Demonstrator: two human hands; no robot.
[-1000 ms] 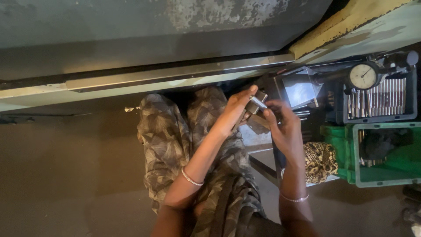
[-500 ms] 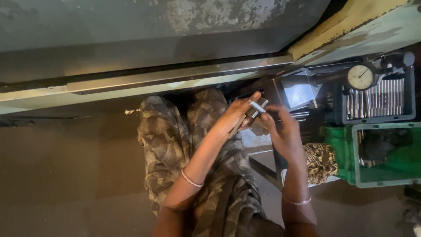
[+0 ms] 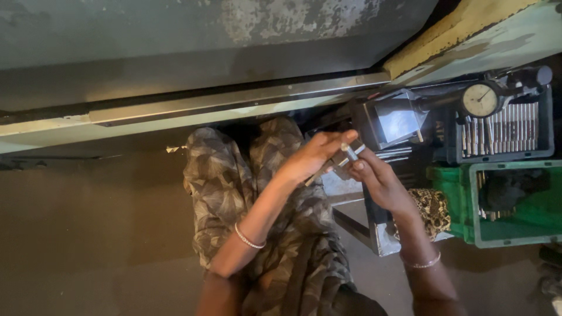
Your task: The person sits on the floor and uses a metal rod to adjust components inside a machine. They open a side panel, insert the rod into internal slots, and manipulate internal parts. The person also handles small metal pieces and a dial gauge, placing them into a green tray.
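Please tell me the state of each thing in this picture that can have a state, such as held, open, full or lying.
left hand: raised, fingers on the small metal pin.
right hand: raised, gripping the pin from below.
small metal pin: held between both hands, off any surface.
green crate: open, a dark thing inside.
dark tray: open, filled with a row of metal pins.
dial gauge: resting by the tray, untouched.

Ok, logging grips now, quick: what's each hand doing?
Left hand: closed, fingertips pinching the small metal pin.
Right hand: closed around the same pin from below.
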